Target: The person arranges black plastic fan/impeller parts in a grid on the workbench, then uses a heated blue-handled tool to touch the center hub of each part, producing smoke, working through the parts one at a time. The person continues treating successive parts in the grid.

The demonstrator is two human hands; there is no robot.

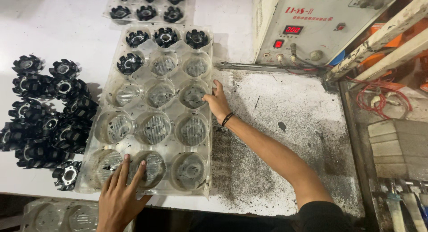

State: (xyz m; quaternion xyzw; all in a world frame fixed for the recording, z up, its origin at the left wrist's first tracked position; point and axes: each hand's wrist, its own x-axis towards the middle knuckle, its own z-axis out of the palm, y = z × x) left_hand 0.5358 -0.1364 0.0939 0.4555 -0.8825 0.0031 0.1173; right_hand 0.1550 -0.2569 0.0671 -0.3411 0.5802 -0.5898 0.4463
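Nearest to me, my left hand [119,197] is lying flat with fingers spread on the front edge of the clear moulded plastic tray [151,111], fingertips resting over 2 of its front cups, gripping nothing. My right hand [217,102] is reaching out and pressing its open fingers against the tray's right rim, about midway along, so both hands are sitting well apart and steadying the tray from 2 sides. That tray is lying lengthwise on the white worktable [71,31], with 15 round ribbed cups in 3 columns; 4 black finned plastic rotor parts [166,37] are sitting in the far cups and the other 11 are standing empty. I am judging this as the positioning stage, with the tray being squared up; any further move calls for a light, even push so the thin plastic does not buckle. Left of the tray, a loose heap of the same black finned parts [44,113] is touching its side. Beyond it, a second clear tray [149,6] is holding 6 such parts, and another empty clear tray [58,216] is showing below the table edge. At upper right, a cream metal control box [312,31] is carrying red lettering, a small red digit display and a red button. Black grit is speckling the table surface beneath my right arm.
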